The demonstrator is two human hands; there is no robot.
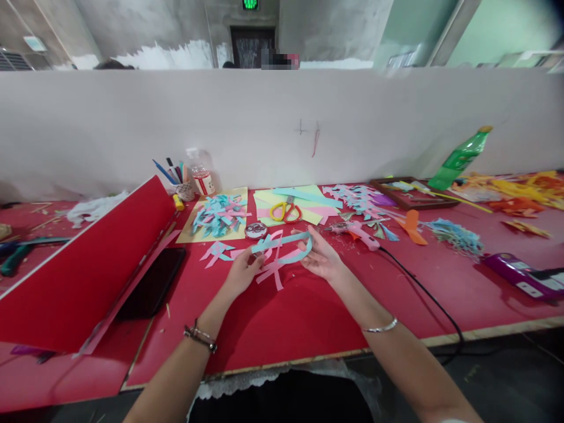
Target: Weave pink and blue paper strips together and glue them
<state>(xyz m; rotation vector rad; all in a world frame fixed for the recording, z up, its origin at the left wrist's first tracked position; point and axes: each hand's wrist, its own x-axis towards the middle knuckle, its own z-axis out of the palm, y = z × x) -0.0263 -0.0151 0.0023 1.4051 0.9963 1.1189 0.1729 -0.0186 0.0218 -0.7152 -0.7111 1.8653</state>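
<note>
the left hand and right hand pinch looped paper strips whose overlaps are hard to trace.

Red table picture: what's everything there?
Table: one, red, middle
Partition: one, white, back
Scissors: one, red and yellow, centre
Strip pile: one, multicoloured, back left
Pen cup: one, patterned, left
Board: one, red, left
Flat device: one, black, left
Bottles: two, green right, clear left
Tray: one, brown, right
Glue gun: one, pink, right
Gadget: one, purple, right
Scraps: many, multicoloured, around
Paper strips: several, blue and pink, between hands
Left hand: one, holding strips
Right hand: one, touching strips
</note>
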